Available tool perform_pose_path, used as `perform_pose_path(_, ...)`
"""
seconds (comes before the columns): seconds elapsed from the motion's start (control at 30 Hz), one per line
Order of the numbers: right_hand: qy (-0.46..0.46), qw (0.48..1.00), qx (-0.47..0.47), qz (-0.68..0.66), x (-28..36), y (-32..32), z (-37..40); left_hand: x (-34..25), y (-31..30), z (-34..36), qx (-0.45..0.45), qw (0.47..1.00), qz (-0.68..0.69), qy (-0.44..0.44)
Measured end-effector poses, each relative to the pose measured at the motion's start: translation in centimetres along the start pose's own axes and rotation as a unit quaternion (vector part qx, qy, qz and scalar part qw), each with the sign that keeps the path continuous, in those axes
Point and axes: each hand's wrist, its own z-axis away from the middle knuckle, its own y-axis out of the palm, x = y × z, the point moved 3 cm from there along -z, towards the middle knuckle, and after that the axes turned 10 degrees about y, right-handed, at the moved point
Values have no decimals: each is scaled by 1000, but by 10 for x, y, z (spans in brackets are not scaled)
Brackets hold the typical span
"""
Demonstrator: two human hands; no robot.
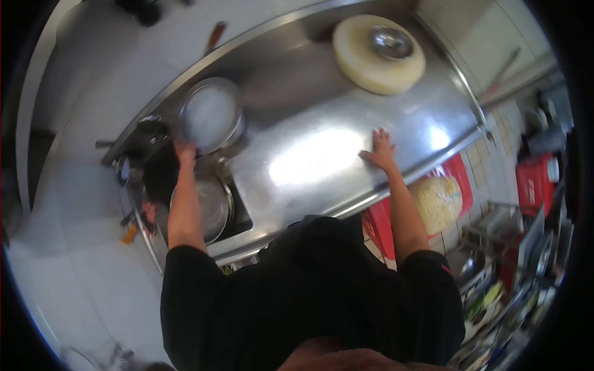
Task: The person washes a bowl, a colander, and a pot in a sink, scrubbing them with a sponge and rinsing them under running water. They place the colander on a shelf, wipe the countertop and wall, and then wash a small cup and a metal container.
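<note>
"So, head view: where's the pot point(211, 116)?"

"At the sink point(244, 207) end of the steel desk point(322, 99), whitish inside, with the left hand point(185, 149) right at its near rim!"

"Gripping it?"

"Can't tell; those fingers are blurred, and how far they're open is unclear. The forearm runs nearly straight out, past the pan point(213, 207) in the sink."

"And the right hand point(382, 148)?"

"Palm down on the desk, fingers spread wide, nothing held, arm slanting out from the body."

"The danger?"

"A one-sided push or lift could tip the pot sinkward and slop its contents, I'd say. And if that metal's wet, the propping palm could skid."
</note>
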Motion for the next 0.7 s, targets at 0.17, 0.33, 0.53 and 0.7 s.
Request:
perform_pose_path(0.17,-31,971,19,-236,14,31,-11,-63,34,63,21,994,13,104)
perform_pose_path(0.33,-16,893,98,-439,95,19,53,-95,71,108,93,992,40,77)
perform_pose_path(0.53,23,754,234,-613,108,-11,99,-142,137,181,164,980,47,103)
perform_pose_path(0.7,54,726,183,-661,66,-26,110,-186,185,238,242,960,46,133)
